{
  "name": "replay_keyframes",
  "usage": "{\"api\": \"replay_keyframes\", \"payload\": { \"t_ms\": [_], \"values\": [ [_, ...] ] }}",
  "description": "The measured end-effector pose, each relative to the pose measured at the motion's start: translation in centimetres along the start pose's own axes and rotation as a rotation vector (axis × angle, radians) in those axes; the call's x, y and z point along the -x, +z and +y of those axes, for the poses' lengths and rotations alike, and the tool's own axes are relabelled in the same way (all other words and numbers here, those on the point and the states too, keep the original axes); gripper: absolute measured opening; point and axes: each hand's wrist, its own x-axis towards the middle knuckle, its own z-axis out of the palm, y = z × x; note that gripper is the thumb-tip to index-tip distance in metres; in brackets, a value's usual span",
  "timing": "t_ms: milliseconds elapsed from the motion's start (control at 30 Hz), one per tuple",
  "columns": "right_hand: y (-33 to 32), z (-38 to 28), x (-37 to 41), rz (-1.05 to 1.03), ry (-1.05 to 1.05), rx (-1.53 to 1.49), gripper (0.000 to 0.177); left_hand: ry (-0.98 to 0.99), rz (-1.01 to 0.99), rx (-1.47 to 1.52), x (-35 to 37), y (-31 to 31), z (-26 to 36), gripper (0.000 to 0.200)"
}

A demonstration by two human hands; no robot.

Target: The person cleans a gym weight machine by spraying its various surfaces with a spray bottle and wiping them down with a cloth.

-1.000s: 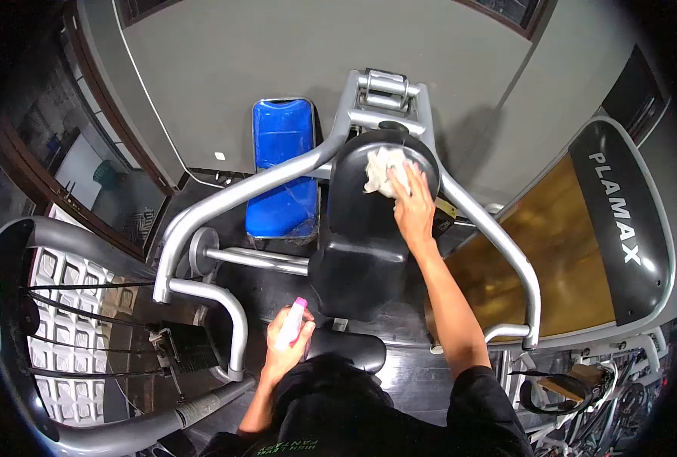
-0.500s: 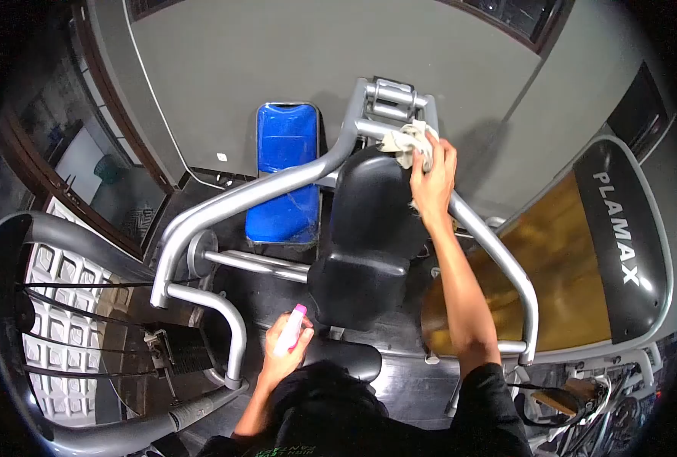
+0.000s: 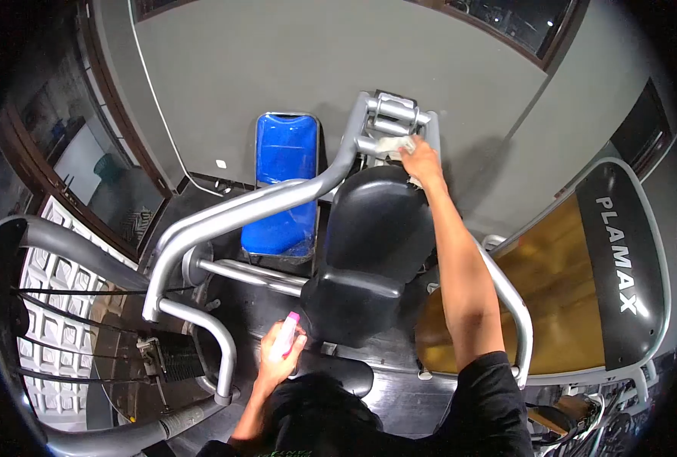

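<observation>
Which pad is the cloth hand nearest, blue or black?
The black pad: the right hand holds the cloth at the frame just above its top edge. The blue pad stands apart to the left.

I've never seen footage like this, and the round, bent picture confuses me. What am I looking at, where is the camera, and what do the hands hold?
No robot here: a person wears a camera on the head that looks down at their own arms; its wide lens bends the edges. Before them stands a gym machine with a silver frame, a black back pad and a seat. The right hand presses a pale cloth on the silver bar above the back pad. The left hand grips a small spray bottle with a pink top, low near the seat. Behind stands a blue pad; at the right, a cover reads PLAMAX.
</observation>
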Motion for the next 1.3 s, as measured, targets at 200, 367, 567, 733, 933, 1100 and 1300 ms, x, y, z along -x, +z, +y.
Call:
{"api": "replay_keyframes", "payload": {
  "t_ms": [200, 367, 567, 733, 933, 1100, 1300],
  "values": [
    [-1.8, -0.1, 1.2, -0.173, -0.239, -0.263, 0.030, -0.056, -0.075, 0.101, -0.7, 2.1, 0.1, 0.015],
    [-3.1, -2.4, 3.0, 0.042, -0.067, -0.131, 0.031, -0.050, -0.091, 0.070, -0.8, 1.9, 1.1, 0.015],
    [-2.0, -1.1, 2.6, 0.185, 0.060, -0.033, 0.034, -0.127, -0.055, 0.069, 0.5, 0.8, 0.6, 0.016],
    [-2.1, -1.1, 3.5, 0.005, -0.550, -0.259, 0.029, -0.131, -0.027, 0.101, 1.7, 0.4, 0.5, 0.016],
    [-1.1, -4.3, 7.9, 0.097, -0.913, 0.114, 0.019, -0.115, -0.043, 0.087, 2.1, 0.8, 0.6, 0.015],
    [5.8, -7.4, 9.7, 0.040, -1.071, 0.381, 0.015, -0.074, -0.078, 0.063, 1.6, 1.0, 1.7, 0.016],
    [8.9, -9.7, 12.1, -0.095, -0.992, 0.707, 0.020, 0.015, 0.003, 0.037, 2.7, 0.1, 2.5, 0.017]
  ]
}}
